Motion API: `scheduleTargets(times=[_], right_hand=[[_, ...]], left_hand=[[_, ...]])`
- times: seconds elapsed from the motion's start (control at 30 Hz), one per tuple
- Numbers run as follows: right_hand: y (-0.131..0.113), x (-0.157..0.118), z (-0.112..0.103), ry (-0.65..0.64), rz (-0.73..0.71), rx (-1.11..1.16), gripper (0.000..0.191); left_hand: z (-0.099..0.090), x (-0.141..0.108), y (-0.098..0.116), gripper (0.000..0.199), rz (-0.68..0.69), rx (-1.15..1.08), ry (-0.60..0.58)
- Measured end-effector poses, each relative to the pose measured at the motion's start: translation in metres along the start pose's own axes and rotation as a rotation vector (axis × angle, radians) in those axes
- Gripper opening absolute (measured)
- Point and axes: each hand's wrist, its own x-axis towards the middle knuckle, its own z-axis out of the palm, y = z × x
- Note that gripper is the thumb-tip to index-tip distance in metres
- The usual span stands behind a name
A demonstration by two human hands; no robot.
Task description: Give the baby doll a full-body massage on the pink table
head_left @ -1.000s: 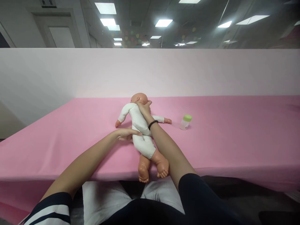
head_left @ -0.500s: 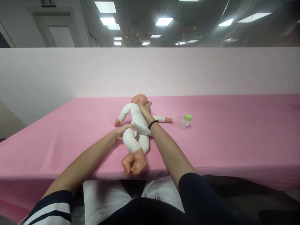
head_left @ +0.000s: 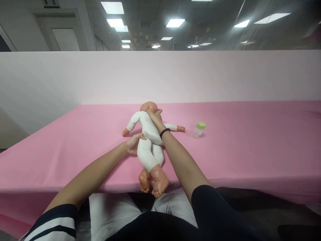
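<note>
Two bare hands are on a baby doll [head_left: 147, 134] in a white sleepsuit, which lies along a pink tablecloth [head_left: 250, 150]. Nearest the wearer, a striped sleeve [head_left: 52, 224] and a dark sleeve [head_left: 215, 211] flank some pale fabric [head_left: 112, 214] just below the doll. The doll's bare plastic feet [head_left: 159, 185] sit close to the near table edge, one crossed just beside the other. The left hand [head_left: 134, 144] rests at the doll's hip, its fingers [head_left: 140, 136] lying close together and curled over the top of the cloth thigh, without a pinch. The right hand [head_left: 154, 117] cups the doll's neck just under the head [head_left: 149, 107], thumb on one side and fingers reaching behind; how far those fingers spread is partly hidden. A dark bead bracelet [head_left: 165, 132] circles that wrist, lying over the doll's chest. To the right of the doll, well apart from both hands, stands a small bottle [head_left: 199, 130] with a green cap. Beyond the doll rises a white wall [head_left: 175, 77], and past it hang ceiling lights [head_left: 175, 22] and a door [head_left: 65, 39].
</note>
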Motion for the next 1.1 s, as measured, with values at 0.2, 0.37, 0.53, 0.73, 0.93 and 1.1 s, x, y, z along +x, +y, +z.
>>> scheduleTargets(times=[0.2, 0.37, 0.53, 0.73, 0.93, 1.1], right_hand=[[-0.001, 0.0, -0.003, -0.018, -0.004, -0.019, 0.098], [0.002, -0.001, -0.005, -0.031, -0.003, -0.018, 0.098], [0.001, -0.004, -0.003, -0.019, -0.006, -0.039, 0.097], [0.002, 0.0, 0.003, 0.023, 0.008, -0.112, 0.098], [0.004, 0.004, 0.006, 0.041, 0.027, -0.133, 0.099], [0.003, -0.001, 0.008, 0.036, -0.021, -0.198, 0.102]], left_hand=[[0.014, 0.002, -0.004, 0.044, -0.014, -0.214, -0.164], [0.016, -0.001, 0.001, 0.043, -0.123, -0.121, -0.116], [0.011, -0.005, 0.005, 0.041, -0.158, 0.05, 0.024], [0.009, -0.003, 0.008, 0.062, -0.052, 0.138, 0.174], [0.01, 0.009, 0.008, 0.084, 0.154, 0.27, 0.275], [0.003, 0.019, 0.003, 0.092, 0.344, 0.544, 0.32]])
